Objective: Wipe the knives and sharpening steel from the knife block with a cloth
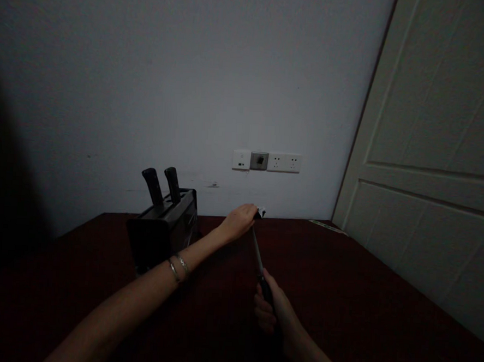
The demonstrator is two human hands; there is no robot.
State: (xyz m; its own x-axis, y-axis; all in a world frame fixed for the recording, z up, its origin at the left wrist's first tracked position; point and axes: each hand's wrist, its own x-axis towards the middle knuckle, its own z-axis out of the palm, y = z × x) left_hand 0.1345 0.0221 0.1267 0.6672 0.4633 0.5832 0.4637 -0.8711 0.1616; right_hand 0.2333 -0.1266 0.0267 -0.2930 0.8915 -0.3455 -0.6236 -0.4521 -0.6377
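My right hand (268,304) is wrapped around the black handle of a knife (256,249). Its narrow blade points away from me, up toward my left hand (239,221). That hand is closed at the far end of the blade, with a small black-and-white thing (260,212) showing past its fingers; what kind of thing it is I cannot make out. Whether the blade tip touches it is hidden. To the left of my left forearm stands a black knife block (161,230), two black-handled knives (162,186) upright in its slots.
Everything is over a dark red-brown table (321,295), its far edge at a pale wall (190,90). Sockets and a switch (284,162) are set in the wall. A thin printed strip (328,227) lies at the back right, near a white panelled door (426,176). The light is dim.
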